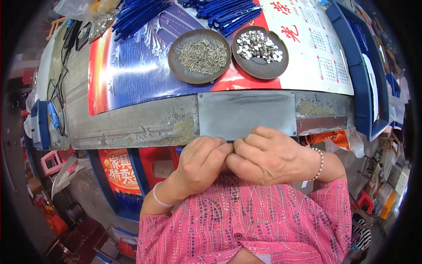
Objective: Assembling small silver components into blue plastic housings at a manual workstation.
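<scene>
My left hand [203, 160] and my right hand [268, 156] meet knuckle to knuckle at the table's front edge, close to my body. Both are closed with the fingers curled inward; whatever they grip is hidden behind the fingers. Just beyond them lies a grey metal plate [247, 112], fixed flat at the edge. Farther back, a round brown dish [176, 72] holds many thin brass-coloured pins. Touching it on the right, a second brown dish [263, 72] carries small silvery round-headed pieces.
A poster with a printed calendar [307, 53] covers the tabletop [132, 130]. Bundles of slim dark-blue parts [136, 17] lie at the back. Blue bins [371, 101] stand on the right. At left are a cable and a blue tool [53, 115]; a red stool [160, 169] is below.
</scene>
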`<state>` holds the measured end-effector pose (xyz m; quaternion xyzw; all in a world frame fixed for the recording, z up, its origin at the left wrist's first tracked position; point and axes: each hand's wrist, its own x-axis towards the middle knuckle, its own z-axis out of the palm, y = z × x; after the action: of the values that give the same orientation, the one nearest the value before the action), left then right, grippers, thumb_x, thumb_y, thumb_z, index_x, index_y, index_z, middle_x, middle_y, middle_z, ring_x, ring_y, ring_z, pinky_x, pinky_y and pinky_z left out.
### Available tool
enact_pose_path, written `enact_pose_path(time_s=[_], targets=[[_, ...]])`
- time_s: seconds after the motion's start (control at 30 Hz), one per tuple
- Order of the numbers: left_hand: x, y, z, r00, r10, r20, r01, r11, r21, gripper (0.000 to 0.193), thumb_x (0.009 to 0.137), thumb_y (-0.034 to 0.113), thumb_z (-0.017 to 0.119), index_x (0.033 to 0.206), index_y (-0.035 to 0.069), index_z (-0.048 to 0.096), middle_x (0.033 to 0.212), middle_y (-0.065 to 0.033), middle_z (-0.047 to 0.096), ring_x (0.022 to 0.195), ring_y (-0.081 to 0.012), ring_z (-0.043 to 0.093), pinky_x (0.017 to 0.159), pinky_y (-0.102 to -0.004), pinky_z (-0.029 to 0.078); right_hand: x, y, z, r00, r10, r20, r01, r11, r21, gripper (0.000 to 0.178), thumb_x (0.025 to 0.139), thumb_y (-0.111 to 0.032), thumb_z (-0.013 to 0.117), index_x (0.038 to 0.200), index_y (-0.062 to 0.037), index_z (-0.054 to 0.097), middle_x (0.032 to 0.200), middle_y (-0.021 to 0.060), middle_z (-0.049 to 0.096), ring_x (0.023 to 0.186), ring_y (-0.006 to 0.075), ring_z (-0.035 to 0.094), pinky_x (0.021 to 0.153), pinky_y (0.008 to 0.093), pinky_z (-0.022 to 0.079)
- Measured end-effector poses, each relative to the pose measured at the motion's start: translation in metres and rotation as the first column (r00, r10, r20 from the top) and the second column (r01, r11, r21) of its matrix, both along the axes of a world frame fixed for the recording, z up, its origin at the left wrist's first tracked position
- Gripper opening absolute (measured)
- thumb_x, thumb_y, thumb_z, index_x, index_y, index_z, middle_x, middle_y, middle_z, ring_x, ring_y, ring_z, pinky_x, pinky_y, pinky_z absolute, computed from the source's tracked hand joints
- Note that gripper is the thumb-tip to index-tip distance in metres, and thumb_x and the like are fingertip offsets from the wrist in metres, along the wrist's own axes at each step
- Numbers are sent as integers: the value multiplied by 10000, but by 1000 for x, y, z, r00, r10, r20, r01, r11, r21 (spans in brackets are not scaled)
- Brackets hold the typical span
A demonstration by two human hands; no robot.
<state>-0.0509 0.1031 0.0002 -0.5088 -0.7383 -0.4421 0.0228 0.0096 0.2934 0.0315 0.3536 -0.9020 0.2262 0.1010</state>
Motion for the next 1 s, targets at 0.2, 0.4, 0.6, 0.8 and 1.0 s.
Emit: enact_pose_path(time_s=[0.2, 0.4, 0.6, 0.8, 1.0], targets=[[2, 3, -1, 1000, 8, 16, -8, 1000, 18, 301, 677, -15, 670, 968, -12, 592, 781, -120, 596, 638, -257, 587, 539, -333, 472, 6, 7, 1, 1000, -13, -21, 11, 994, -108, 239, 692, -132, 674, 881, -29, 571, 882, 101, 592, 689, 173, 569, 634, 289, 459], [8, -3, 8, 995, 101, 0, -101, 995, -23, 328, 713, -64, 650, 1031, -3, 594, 762, -126, 570, 611, -255, 554, 530, -308, 450, -4, 26, 15, 924, -139, 356, 224, 952, -210, 353, 699, -141, 728, 1005, -32, 590, 967, 122, 607, 792, 286, 580, 709, 349, 473], [11, 0, 13, 918, 100, 385, -130, 990, 53, 230, 755, -55, 648, 974, -10, 593, 795, -126, 586, 641, -240, 586, 548, -294, 466, -28, 83, -5, 800, -588, 115, 591, 807, 19, 314, 772, -116, 666, 1056, -13, 579, 1029, 150, 551, 944, 316, 542, 825, 394, 428], [20, -5, 9, 772, 73, 631, -120, 992, 33, 126, 860, -52, 551, 985, -34, 548, 894, -83, 550, 696, -83, 516, 612, -195, 427, -43, 88, -9, 818, -572, 68, 545, 807, 229, 323, 756, -184, 683, 1029, -34, 597, 971, 126, 537, 948, 285, 515, 845, 381, 381], [25, -6, 8, 688, 114, 717, -210, 977, 45, 133, 847, -79, 541, 971, -29, 548, 873, -66, 516, 650, -83, 487, 572, -193, 397, -48, 90, -11, 846, -526, 89, 498, 838, 222, 215, 727, -161, 678, 854, -46, 547, 900, 115, 511, 916, 279, 510, 790, 381, 381]])
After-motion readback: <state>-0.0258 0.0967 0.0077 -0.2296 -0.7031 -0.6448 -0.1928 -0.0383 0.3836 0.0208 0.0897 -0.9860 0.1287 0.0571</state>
